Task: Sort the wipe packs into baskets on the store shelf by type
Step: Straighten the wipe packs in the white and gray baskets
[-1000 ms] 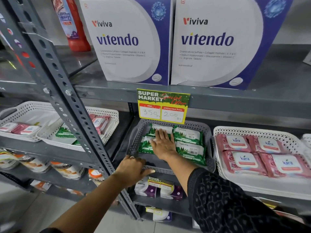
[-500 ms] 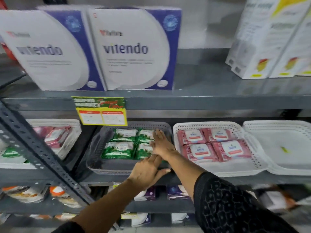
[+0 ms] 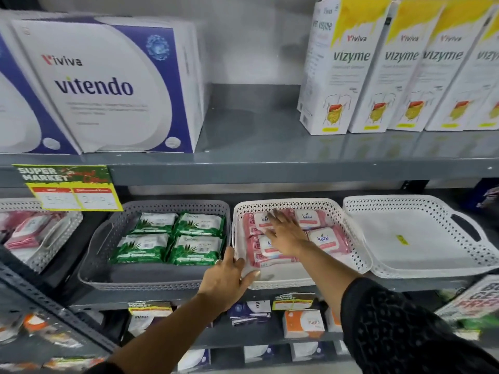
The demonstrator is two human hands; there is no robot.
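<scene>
Sorting looks nearly done: green wipe packs fill your grey basket at nine o'clock, your flat, released right hand presses pink wipe packs, left hand clasps their white basket; leftward mixed basket remains

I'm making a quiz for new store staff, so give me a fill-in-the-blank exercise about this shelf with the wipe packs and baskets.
1. The grey perforated plastic basket holds ____ green wipe packs.
2. The right hand lies flat on the ____ Kara wipe packs.
3. The left hand grips the front corner of the ____ perforated basket holding those packs.
4. The far-right white tray basket holds ____ wipe packs.

Missing words: four; pink; white; no
</scene>
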